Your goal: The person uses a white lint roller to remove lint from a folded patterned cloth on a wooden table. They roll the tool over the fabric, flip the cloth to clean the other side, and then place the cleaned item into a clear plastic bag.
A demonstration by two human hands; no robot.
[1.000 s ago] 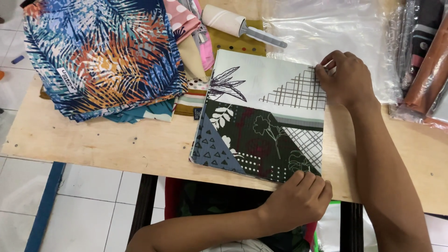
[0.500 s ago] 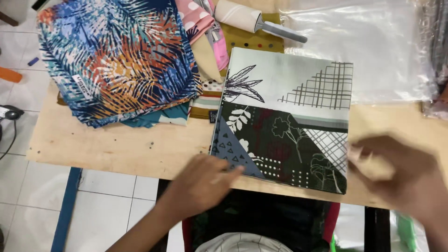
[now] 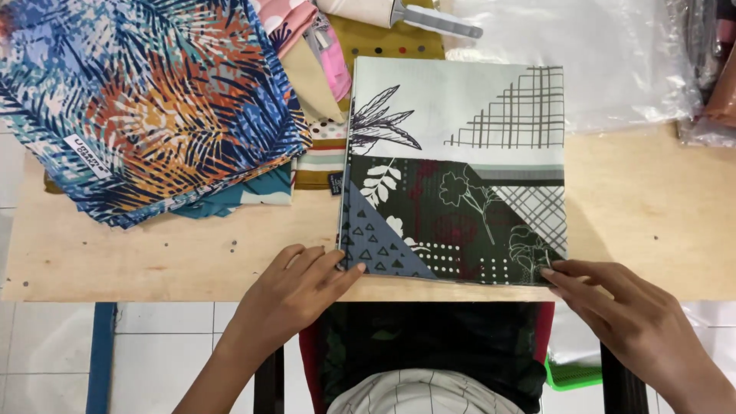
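A folded square cloth [image 3: 456,172] with white, dark green and grey-blue patches and leaf and grid prints lies flat on the wooden table [image 3: 192,253]. My left hand [image 3: 295,295] rests at the table's front edge, fingertips touching the cloth's near left corner. My right hand [image 3: 629,322] pinches the near right corner of the same cloth between thumb and fingers.
A stack of blue and orange palm-print cloths [image 3: 146,100] lies at the left. Pink and mustard folded cloths [image 3: 330,54] and a lint roller [image 3: 399,11] sit behind. Clear plastic bags [image 3: 613,54] cover the far right. White floor tiles show below the table.
My right hand came from the cloth's far right corner to its near right corner. My left hand moved left to the near left corner. The view has tilted closer to the table.
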